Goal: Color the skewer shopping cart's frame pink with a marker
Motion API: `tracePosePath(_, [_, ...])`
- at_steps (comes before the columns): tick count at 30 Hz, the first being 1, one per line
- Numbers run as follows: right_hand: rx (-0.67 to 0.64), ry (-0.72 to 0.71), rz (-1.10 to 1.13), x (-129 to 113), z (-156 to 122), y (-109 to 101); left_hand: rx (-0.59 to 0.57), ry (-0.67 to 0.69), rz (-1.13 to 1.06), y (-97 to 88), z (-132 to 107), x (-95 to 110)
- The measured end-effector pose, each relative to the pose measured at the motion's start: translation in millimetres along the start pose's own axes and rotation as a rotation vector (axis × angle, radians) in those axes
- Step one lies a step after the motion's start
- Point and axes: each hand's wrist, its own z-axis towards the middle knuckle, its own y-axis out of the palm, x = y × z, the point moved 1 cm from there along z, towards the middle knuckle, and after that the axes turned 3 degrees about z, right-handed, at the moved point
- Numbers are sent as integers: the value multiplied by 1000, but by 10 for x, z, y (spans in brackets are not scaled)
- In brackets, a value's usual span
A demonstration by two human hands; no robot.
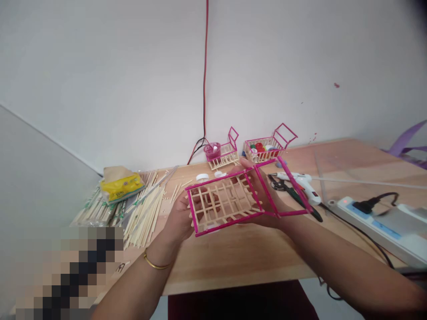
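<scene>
Both forearms reach forward, the left hand [180, 218] and right hand [269, 202] cupping one pink-framed stick basket [222, 200] from either side, fingers [247, 163] grasping its frame just above the wooden worktop [233, 262]. One glue gun [302, 181] and one pair of pliers [287, 190] lie to its right, with a heap of sticks [140, 213] to its left. Two more baskets, a left basket [226, 154] and a right basket [265, 149], stand by the white wall [133, 80].
</scene>
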Motion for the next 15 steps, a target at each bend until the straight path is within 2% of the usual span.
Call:
tracePosePath(4, [7, -91, 23, -33, 13, -7, 9, -26, 15, -24, 10, -9])
tracePosePath(10, [-5, -2, 33, -68, 55, 1, 16, 10, -3, -136, 28, -103])
tracePosePath(15, [16, 5, 66, -98, 61, 2, -36, 42, 41, -121, 42, -86])
